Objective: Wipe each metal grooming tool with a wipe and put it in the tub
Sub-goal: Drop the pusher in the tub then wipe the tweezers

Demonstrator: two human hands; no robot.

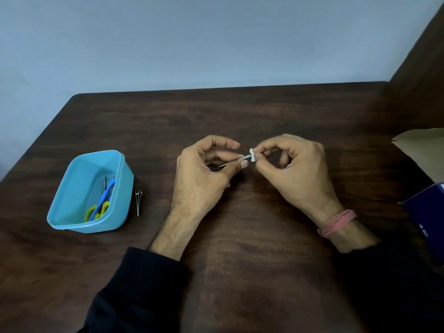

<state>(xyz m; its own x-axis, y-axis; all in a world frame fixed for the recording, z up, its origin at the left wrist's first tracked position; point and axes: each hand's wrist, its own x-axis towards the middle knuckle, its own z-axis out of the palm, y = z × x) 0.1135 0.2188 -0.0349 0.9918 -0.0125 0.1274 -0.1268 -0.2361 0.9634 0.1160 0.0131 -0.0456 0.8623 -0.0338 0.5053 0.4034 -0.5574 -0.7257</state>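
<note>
- The left hand [204, 174] pinches a thin metal grooming tool [236, 160] between thumb and fingers, above the dark wooden table [240, 111], well to the right of the tub [72, 203].
- The right hand [293, 169] pinches a small white wipe [252, 155] around the tool's tip, thumb and forefinger pressed together on it.
- The tool's near end is hidden under the left palm, so its full shape cannot be told.
- The blue tub sits open on the table; inside lie scissors with blue and green handles [101, 203] and a slim metal piece beside them.
- A nail clipper [138, 200] lies on the table just right of the tub, apart from both hands.
- A pink thread band [338, 222] wraps the right wrist.
- Far right of the tub, at the table's edge, sit a brown paper sheet [422, 145] and a dark blue box [425, 212], both cut off by the frame.
</note>
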